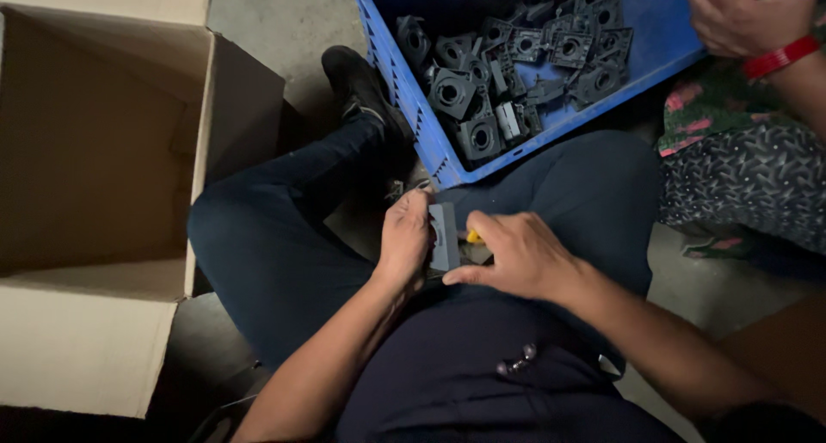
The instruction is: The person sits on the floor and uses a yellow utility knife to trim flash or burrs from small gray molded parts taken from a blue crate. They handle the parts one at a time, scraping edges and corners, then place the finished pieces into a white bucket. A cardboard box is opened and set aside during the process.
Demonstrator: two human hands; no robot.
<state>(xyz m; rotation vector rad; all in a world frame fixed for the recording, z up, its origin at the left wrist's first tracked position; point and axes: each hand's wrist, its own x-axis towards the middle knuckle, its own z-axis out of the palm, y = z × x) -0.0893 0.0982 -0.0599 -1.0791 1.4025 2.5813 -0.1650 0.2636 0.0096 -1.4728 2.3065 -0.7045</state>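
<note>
Over my lap, my left hand (404, 236) grips a flat grey plastic part (444, 236) by its left edge, holding it on edge. My right hand (514, 254) closes around a small tool with a yellow handle (473, 236), pressed against the part's right side. The tool's tip is hidden behind the part and my fingers. A blue plastic crate (413, 107) beyond my knees holds several similar dark square parts (516, 73) with round holes.
An open cardboard box (95, 176) stands at my left. Another person sits at the right in patterned clothes (748, 168); their hand (744, 17) with a red wristband reaches into the crate. My shoe (357, 82) rests on the concrete floor beside the crate.
</note>
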